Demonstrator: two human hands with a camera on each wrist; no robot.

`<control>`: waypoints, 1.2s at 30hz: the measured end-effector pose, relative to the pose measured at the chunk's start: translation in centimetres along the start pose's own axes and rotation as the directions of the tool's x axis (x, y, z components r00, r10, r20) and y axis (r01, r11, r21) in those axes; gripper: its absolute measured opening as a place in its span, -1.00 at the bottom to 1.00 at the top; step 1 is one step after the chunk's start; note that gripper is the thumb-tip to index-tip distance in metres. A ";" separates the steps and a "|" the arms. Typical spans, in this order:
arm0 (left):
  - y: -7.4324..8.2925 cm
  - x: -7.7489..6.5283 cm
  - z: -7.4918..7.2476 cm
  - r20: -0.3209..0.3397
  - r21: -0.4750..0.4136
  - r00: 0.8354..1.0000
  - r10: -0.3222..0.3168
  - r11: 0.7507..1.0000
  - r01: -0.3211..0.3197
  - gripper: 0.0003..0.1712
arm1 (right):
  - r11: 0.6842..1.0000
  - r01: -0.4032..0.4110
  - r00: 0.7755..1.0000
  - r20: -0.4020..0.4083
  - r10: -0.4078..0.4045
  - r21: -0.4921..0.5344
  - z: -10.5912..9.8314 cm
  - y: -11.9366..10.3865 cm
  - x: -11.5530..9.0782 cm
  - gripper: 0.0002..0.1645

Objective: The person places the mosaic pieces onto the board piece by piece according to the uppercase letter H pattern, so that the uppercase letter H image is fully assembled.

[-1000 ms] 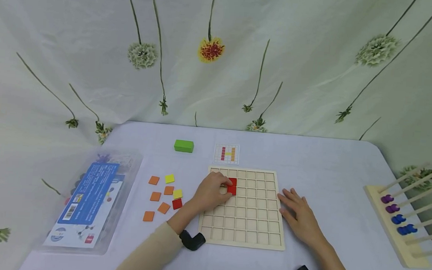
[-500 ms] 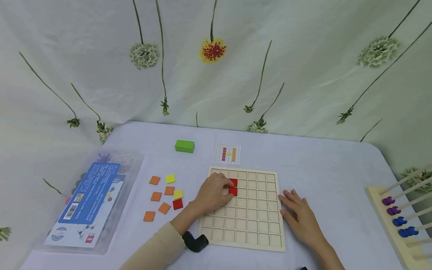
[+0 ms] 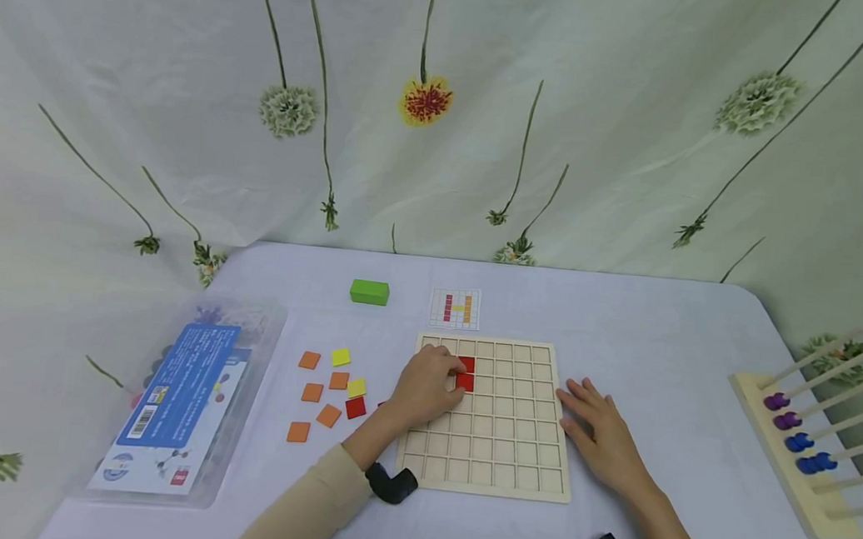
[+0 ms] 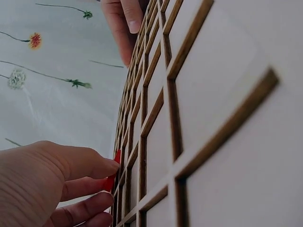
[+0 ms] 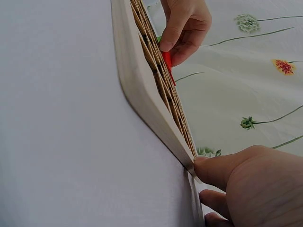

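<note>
A square board of pale wood (image 3: 506, 429), divided by ribs into a grid of square cells, lay flat on the white counter (image 3: 660, 336). Of 2 plain red tiles at its left half, the nearer tile (image 3: 466, 382) was pinched by the left hand (image 3: 426, 388); the farther tile (image 3: 469, 364) lay directly beyond. The right hand (image 3: 595, 431) touched the board's right edge.

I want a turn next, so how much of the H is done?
Just the start, it seems. Done: one red tile looks set in the board. In hand: the left hand seems to pinch another red tile beside it. To go: the card's H also has yellow and orange, but neither shows on the board; orange tiles, yellow tiles and a loose red tile lie off to the side.
</note>
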State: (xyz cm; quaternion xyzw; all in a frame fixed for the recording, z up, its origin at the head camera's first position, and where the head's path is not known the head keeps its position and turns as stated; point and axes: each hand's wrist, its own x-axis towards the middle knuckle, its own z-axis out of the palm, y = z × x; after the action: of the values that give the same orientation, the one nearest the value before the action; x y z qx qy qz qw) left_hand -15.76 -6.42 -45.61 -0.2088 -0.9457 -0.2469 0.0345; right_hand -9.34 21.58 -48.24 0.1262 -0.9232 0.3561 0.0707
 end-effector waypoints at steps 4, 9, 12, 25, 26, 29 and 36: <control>0.1 -0.1 -0.1 -0.010 0.019 1.000 -0.001 1.000 0.001 -0.71 | 1.000 0.004 1.000 -0.001 -0.004 0.001 0.1 0.1 0.0 -0.47; 0.0 -0.6 -1.4 -0.045 0.030 0.999 -0.008 1.000 0.009 -0.66 | 1.000 0.006 1.000 -0.001 -0.006 -0.002 0.1 0.1 0.0 -0.47; -0.2 -1.4 -3.2 -0.069 0.012 0.997 -0.043 0.999 0.044 -0.64 | 1.000 0.003 1.000 0.001 -0.003 -0.004 0.1 0.0 0.1 -0.47; -5.4 -7.4 -7.6 -0.198 -0.179 0.973 -0.122 0.980 0.087 -0.55 | 1.000 0.015 1.000 -0.008 -0.015 -0.009 0.0 0.0 0.1 -0.48; -5.8 -7.7 -7.4 -0.192 -0.194 0.973 -0.127 0.977 0.089 -0.54 | 1.000 0.018 1.000 -0.010 -0.018 -0.008 0.0 0.0 0.0 -0.48; -6.7 -8.5 -6.8 -0.170 -0.243 0.974 -0.146 0.965 0.102 -0.54 | 1.000 0.023 1.000 -0.016 -0.023 -0.003 0.1 0.0 0.0 -0.48; -7.6 -9.3 -5.1 -0.134 -0.306 0.977 -0.167 0.945 0.119 -0.57 | 1.000 0.005 1.000 -0.005 -0.005 0.008 0.3 0.3 -0.1 -0.48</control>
State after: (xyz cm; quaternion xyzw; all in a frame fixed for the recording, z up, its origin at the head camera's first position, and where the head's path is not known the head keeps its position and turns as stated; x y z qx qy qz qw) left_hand -10.63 -18.42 -46.16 -0.1222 -0.9049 -0.4033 0.0595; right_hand -9.32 21.61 -48.64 0.1279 -0.9212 0.3600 0.0733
